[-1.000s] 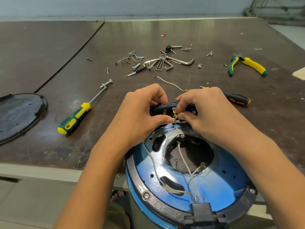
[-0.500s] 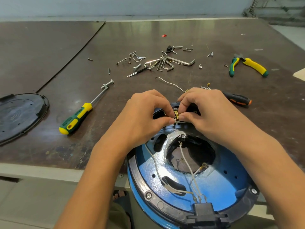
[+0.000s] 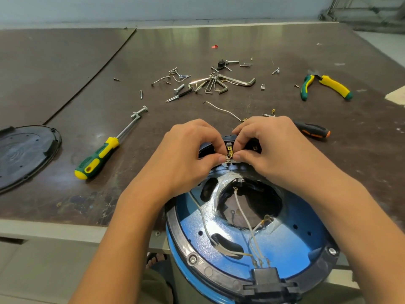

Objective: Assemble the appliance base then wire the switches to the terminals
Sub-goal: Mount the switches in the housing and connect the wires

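Change over the last second was slight. Both hands stayed at the far rim of the blue appliance base (image 3: 291,244), which overhung the near edge of the surface (image 3: 263,42). The left hand (image 3: 188,156) and right hand (image 3: 276,150) had drawn a little closer together. Their fingers (image 3: 215,159) were curled tight, and both thumbs pinched the small brass connector (image 3: 229,153) from either side against the black switch block (image 3: 228,139). More of the brass tab above the connector showed between the thumbs than a second before.

This looked like the connector being worked onto a switch terminal. Whether it had seated fully could not be told, as the thumbs hid the joint. The wiring was far from done: the other white wires (image 3: 242,207) lay loose across the base's central opening, their ring ends unattached. The green-and-yellow screwdriver (image 3: 98,157) and the pliers (image 3: 328,86) lay untouched, well apart from the hands.
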The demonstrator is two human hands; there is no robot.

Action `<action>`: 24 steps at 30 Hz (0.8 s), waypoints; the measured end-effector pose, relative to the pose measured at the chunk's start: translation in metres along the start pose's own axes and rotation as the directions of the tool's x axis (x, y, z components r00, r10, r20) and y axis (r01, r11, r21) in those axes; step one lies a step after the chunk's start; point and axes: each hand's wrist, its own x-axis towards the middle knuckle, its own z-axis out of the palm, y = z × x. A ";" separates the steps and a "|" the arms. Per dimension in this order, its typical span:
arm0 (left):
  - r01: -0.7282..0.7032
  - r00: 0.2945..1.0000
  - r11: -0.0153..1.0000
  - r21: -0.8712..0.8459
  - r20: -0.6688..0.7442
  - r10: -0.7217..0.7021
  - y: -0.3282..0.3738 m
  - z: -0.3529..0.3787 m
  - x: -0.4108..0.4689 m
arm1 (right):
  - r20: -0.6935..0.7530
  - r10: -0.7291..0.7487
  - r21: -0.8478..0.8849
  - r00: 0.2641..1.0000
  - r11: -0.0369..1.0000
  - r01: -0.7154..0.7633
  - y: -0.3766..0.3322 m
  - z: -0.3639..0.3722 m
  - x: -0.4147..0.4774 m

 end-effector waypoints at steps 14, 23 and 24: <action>0.006 1.000 1.000 -0.003 0.016 -0.006 -0.003 0.000 0.001 | -0.026 -0.016 0.091 1.000 0.996 0.018 0.002 0.000 -0.002; -0.007 1.000 1.000 -0.001 0.004 0.007 -0.004 0.001 0.002 | -0.016 -0.026 0.056 1.000 0.998 0.027 0.003 0.000 -0.001; -0.007 1.000 1.000 -0.006 0.004 0.007 -0.004 0.001 0.002 | -0.017 -0.028 0.052 0.999 0.998 0.029 0.003 0.000 -0.001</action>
